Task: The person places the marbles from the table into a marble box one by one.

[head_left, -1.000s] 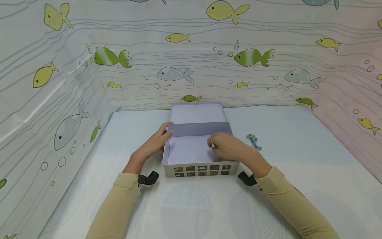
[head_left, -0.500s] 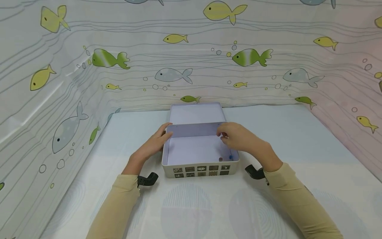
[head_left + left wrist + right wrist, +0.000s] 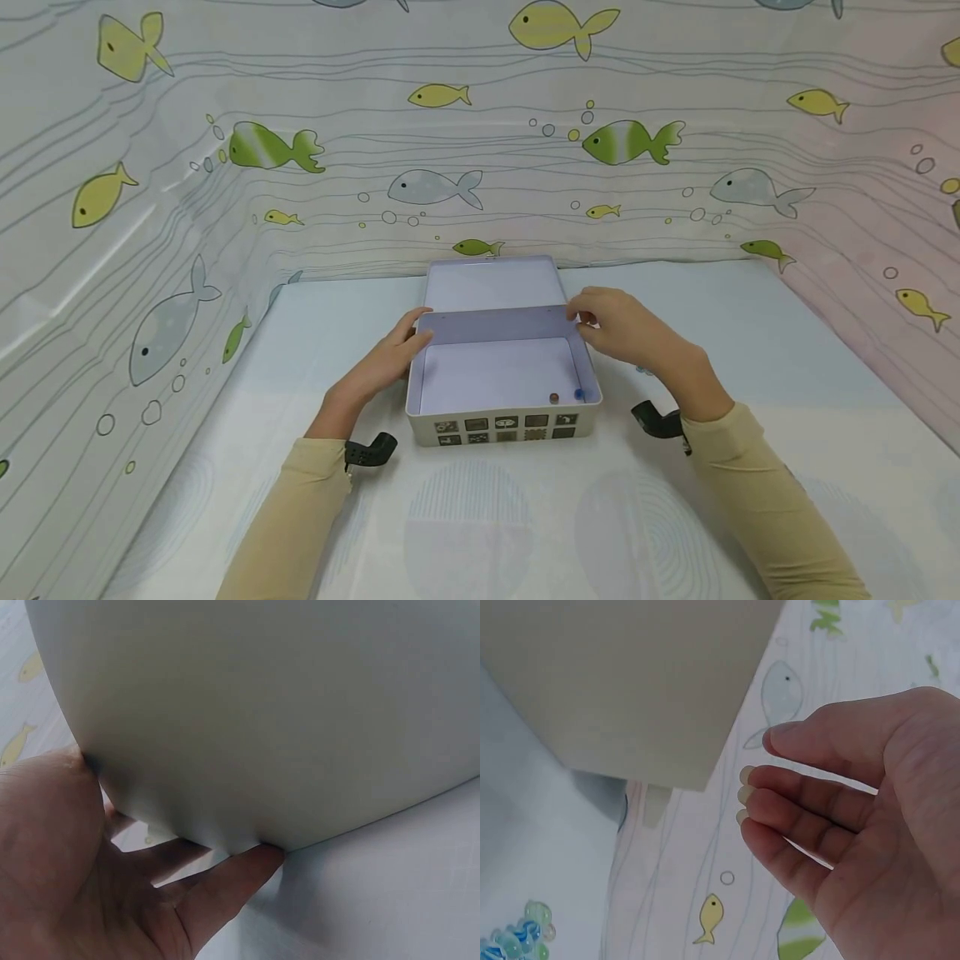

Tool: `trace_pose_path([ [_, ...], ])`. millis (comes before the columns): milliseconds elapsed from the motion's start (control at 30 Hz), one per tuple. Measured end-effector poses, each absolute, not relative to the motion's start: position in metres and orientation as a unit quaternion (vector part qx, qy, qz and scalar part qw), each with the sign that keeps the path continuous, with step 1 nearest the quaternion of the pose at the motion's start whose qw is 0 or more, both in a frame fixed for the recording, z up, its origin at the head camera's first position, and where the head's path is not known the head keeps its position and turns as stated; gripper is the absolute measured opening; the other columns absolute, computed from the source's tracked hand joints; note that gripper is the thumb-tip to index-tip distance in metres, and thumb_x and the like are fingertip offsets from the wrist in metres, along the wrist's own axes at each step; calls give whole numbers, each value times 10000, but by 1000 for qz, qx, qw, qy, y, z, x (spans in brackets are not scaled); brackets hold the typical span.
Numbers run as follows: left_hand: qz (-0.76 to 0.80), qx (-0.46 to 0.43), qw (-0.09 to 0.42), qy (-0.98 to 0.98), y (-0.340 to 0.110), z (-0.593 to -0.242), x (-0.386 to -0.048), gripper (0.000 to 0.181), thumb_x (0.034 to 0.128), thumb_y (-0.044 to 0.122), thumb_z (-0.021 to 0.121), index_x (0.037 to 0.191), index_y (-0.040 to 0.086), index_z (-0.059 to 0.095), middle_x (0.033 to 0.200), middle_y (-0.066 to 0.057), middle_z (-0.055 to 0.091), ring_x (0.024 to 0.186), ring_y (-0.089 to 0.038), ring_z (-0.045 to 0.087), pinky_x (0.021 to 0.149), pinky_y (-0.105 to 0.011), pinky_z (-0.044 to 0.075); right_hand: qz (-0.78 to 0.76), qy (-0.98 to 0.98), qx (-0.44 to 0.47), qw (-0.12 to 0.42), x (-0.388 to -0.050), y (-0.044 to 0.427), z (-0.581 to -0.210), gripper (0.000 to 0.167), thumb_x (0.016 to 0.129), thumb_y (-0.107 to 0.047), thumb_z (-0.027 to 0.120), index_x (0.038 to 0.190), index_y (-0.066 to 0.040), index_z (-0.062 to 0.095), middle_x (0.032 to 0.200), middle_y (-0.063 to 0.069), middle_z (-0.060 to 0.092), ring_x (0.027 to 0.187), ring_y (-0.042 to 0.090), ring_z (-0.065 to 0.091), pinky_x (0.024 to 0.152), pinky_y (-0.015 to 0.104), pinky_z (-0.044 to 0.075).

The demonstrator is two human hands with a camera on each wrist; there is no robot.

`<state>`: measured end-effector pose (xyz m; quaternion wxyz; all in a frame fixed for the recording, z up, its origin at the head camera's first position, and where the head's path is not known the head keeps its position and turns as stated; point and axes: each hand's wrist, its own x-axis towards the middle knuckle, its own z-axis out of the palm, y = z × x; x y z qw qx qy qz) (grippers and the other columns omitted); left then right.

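Observation:
A pale tin box (image 3: pixel 480 375) with small dark pictures on its front wall stands on the table, its lid (image 3: pixel 495 283) laid back behind it. Two marbles rest inside at the front right: a brown marble (image 3: pixel 554 398) and a blue marble (image 3: pixel 579 394). My left hand (image 3: pixel 382 362) grips the box's left wall, thumb over the rim, fingers against the outside (image 3: pixel 217 892). Over the back right corner of the box hovers my right hand (image 3: pixel 626 329), fingers loosely bent. Nothing shows between its thumb and fingertips in the right wrist view.
Several blue and green glass marbles (image 3: pixel 521 934) lie on the table to the right of the box, mostly hidden by my right arm in the head view. A fish-patterned sheet (image 3: pixel 360 150) rises behind and at both sides of the table.
My right hand has moved from inside the box to the right and back, up to its rim. Two marbles have come into view on the box floor. The left hand has stayed put.

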<state>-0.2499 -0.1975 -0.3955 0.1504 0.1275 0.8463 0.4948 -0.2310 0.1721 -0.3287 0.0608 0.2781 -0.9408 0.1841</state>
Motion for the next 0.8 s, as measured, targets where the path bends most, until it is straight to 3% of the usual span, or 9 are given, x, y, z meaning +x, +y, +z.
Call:
trace_pose_path([
  [467,491,116,175,845,-190,-366,-232,588,1086,375,341,1601,247,90,1647,-193,155,1479,-455,257,1067,-634,396,179,-955,233,46,-245,200,-336,179,922,-36,589,1066,-50,695,874,57,606,814,214,541,722,354,455],
  [800,494,115,174,844,-192,-374,-238,597,1082,396,347,1601,266,82,1654,-183,129,1484,-446,251,1062,-634,401,180,-962,205,25,-252,212,-340,186,919,-32,586,1067,-25,699,827,73,592,766,208,522,676,338,431],
])
